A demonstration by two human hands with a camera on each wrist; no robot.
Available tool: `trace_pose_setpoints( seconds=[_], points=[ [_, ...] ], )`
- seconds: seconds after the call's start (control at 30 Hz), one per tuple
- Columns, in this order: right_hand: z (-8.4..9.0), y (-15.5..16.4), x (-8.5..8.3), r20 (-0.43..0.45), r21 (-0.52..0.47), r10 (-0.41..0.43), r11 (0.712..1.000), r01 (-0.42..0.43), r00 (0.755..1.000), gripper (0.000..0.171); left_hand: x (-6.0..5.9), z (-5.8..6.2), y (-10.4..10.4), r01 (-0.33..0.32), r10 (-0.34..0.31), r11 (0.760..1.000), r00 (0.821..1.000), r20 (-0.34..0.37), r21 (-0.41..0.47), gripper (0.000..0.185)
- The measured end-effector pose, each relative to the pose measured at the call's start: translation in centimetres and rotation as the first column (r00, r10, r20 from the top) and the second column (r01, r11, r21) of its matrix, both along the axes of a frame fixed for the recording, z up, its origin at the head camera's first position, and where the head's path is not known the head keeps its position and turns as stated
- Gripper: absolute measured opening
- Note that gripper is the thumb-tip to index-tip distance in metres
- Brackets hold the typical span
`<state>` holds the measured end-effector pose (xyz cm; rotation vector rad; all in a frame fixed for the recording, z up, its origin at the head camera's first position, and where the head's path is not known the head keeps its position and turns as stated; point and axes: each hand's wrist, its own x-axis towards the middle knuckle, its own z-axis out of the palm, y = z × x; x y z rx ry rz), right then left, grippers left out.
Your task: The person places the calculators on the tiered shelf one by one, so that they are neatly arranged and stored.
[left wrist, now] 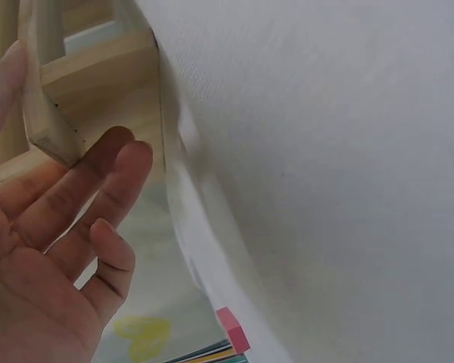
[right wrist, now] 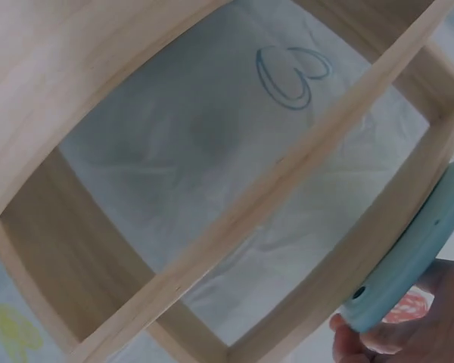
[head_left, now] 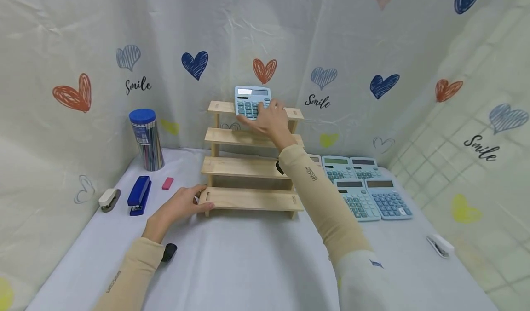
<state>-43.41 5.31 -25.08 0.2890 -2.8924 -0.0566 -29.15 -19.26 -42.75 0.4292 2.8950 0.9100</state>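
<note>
A light-blue calculator stands tilted back at the top tier of a four-tier wooden display rack. My right hand grips it by its lower part, thumb at its lower left corner and fingers over the keys. In the right wrist view the calculator's edge lies close along the top board, with my fingertips at its end. My left hand holds the left end of the bottom board, thumb on top. From the left wrist view, fingers of that hand reach under the board.
Several more calculators lie in two rows right of the rack. A white stapler sits at the far right. On the left are a blue-lidded pencil tub, a blue stapler, a pink eraser and a small grey-white stapler.
</note>
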Motion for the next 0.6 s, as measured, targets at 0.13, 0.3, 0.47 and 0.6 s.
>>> trace_pose_setpoints(
  seconds=[0.13, 0.3, 0.47, 0.6],
  points=[
    [-0.1, -1.5, -0.4, -0.007, 0.004, 0.029, 1.000, -0.029, 1.000, 0.106, 0.1, 0.1, -0.1, -0.005, 0.004, 1.000, 1.000, -0.007, -0.003, 0.077],
    [-0.5, -3.0, -0.7, -0.023, -0.010, 0.051, 0.999, -0.051, 0.998, 0.104, 0.2, 0.0, 0.0, 0.001, -0.001, 1.000, 1.000, -0.004, 0.000, 0.077],
    [-0.7, -3.8, -0.7, -0.028, -0.018, 0.059, 0.998, -0.060, 0.998, 0.104, 0.4, -0.1, 0.1, 0.002, -0.002, 1.000, 1.000, 0.002, 0.008, 0.076],
    [-0.4, -3.4, -0.5, -0.019, -0.073, 0.073, 0.995, -0.074, 0.997, 0.104, 0.4, 0.0, 0.1, -0.007, 0.007, 1.000, 1.000, 0.001, 0.013, 0.077]
  ],
)
